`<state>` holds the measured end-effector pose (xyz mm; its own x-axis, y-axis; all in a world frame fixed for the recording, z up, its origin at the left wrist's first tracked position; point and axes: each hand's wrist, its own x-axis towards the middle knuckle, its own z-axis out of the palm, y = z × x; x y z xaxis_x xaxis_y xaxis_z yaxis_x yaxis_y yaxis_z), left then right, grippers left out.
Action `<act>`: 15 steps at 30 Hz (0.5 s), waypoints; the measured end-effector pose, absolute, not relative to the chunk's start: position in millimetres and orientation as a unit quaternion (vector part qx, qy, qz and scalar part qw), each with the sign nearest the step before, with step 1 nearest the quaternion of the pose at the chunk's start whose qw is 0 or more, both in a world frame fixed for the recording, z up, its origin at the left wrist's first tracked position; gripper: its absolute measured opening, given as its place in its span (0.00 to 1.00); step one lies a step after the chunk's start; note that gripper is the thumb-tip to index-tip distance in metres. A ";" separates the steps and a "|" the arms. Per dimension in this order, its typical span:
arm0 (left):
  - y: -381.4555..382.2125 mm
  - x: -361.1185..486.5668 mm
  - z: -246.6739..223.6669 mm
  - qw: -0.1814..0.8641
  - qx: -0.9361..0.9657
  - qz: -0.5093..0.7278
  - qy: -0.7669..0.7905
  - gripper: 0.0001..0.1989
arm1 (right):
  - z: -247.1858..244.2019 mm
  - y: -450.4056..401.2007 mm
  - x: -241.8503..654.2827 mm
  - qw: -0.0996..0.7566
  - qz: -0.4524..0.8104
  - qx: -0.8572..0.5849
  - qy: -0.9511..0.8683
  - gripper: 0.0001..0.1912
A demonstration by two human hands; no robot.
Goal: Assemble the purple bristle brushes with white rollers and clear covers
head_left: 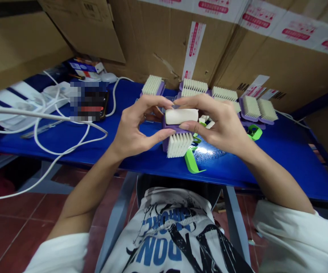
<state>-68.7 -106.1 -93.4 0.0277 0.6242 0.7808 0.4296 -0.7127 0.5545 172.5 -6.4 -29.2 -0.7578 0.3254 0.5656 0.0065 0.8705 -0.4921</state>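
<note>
A purple brush [180, 145] with pale bristles pointing down toward me is between my hands, with a white block [181, 116] on its upper side. My left hand [141, 127] grips the brush's left end, thumb along the purple edge. On the right, my right hand [216, 121] closes on the white block, its thumb pressed to the front face. Just below it lie a bright green curved piece [191, 161] and thin coiled springs [209, 156] on the blue table [118, 153]. Small green and white parts are partly hidden behind my right hand.
Several more bristled purple brushes [195, 86] line the back, near cardboard boxes [158, 45]. Another green piece [255, 132] lies at the right. White cables [38, 140], a power strip [16, 104] and a phone [95, 106] occupy the left side.
</note>
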 end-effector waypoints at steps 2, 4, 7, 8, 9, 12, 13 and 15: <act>-108.2 -72.9 -92.6 0.072 0.718 0.580 0.378 0.23 | -37.1 -5.0 168.2 0.359 0.283 -0.124 -0.881 0.29; -110.4 -75.0 -89.1 0.061 0.723 0.573 0.381 0.19 | -44.7 -4.8 163.8 0.373 0.316 -0.148 -0.860 0.32; -111.1 -70.2 -77.3 0.060 0.722 0.565 0.394 0.17 | -52.7 -7.7 158.8 0.391 0.326 -0.176 -0.843 0.34; -110.3 -66.8 -72.1 0.055 0.724 0.561 0.397 0.17 | -54.6 -9.3 157.8 0.399 0.322 -0.183 -0.839 0.34; -108.9 -63.1 -66.9 0.045 0.729 0.554 0.400 0.17 | -56.4 -10.8 157.1 0.408 0.317 -0.187 -0.836 0.34; -103.6 -55.4 -54.5 0.021 0.742 0.538 0.400 0.12 | -63.0 -13.4 156.3 0.440 0.314 -0.167 -0.824 0.32; -102.1 -54.8 -52.3 0.019 0.742 0.539 0.398 0.10 | -65.7 -13.3 156.2 0.449 0.319 -0.150 -0.821 0.31; -99.9 -56.4 -50.8 0.026 0.735 0.547 0.399 0.09 | -71.2 -11.8 156.0 0.457 0.332 -0.115 -0.817 0.28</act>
